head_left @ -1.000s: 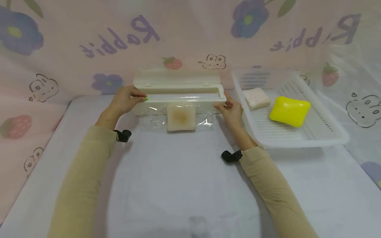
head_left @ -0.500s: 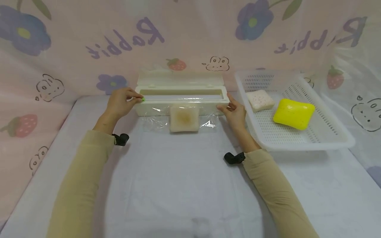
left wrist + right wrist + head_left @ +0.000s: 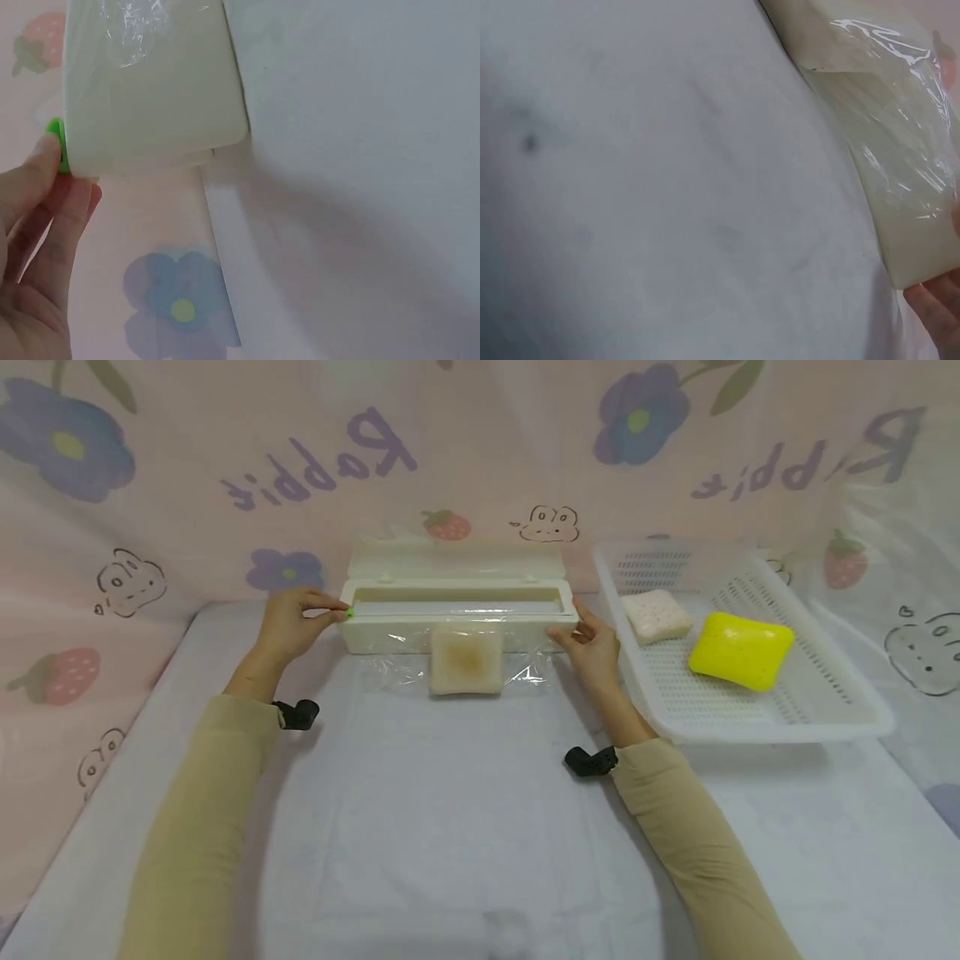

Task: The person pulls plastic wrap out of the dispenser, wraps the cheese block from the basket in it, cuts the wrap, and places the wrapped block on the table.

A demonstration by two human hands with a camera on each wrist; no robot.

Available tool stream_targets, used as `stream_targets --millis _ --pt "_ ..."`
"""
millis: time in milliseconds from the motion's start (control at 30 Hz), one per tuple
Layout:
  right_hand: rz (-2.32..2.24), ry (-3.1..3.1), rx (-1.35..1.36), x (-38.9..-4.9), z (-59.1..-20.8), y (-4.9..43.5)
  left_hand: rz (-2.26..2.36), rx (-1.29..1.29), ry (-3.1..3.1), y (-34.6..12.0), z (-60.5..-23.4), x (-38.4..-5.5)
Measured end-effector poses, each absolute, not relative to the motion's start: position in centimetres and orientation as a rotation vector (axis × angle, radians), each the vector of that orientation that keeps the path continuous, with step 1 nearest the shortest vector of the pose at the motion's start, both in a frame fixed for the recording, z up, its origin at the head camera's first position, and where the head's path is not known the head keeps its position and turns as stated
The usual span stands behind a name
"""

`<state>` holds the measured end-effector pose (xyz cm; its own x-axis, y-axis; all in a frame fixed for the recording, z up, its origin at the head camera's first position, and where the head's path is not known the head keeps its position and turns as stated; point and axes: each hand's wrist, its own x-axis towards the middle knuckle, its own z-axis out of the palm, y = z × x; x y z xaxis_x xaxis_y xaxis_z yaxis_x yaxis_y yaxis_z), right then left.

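Observation:
A white cling film dispenser (image 3: 390, 637) lies on the table with its lid (image 3: 457, 560) raised at the back. At its left end my left hand (image 3: 288, 625) pinches a small green slide cutter (image 3: 57, 144) between thumb and fingers. My right hand (image 3: 594, 647) grips the dispenser's right end, thumb in front and fingers round the side. Clear cling film (image 3: 528, 670) hangs over the front edge. A whitish, square slice of bread with a brown middle (image 3: 467, 660) stands against the dispenser's front, with film across its upper part.
To the right stands a white perforated basket (image 3: 750, 731) holding a speckled pale square block (image 3: 656, 615) and a shiny yellow pillow-shaped thing (image 3: 741, 650). A white cloth (image 3: 450, 827) covers the table. A printed curtain (image 3: 480, 452) hangs directly behind the dispenser.
My left hand has drawn the green slide cutter a short way left, to the dispenser's left end. My right hand keeps its grip. The head view has shifted slightly.

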<state>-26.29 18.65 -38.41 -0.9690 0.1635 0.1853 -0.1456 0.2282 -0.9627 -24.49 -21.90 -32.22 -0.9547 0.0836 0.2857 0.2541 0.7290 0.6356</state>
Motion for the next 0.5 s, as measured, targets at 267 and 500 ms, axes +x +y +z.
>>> stream_targets --millis 267,500 --pt "1.910 -2.433 0.034 -25.6 -37.5 19.0 -1.175 0.012 -2.633 -20.9 -32.5 -22.9" --pt "2.210 -2.238 -0.167 -24.5 -35.4 18.3 -1.229 0.300 -2.463 -17.6 -33.0 -20.1"
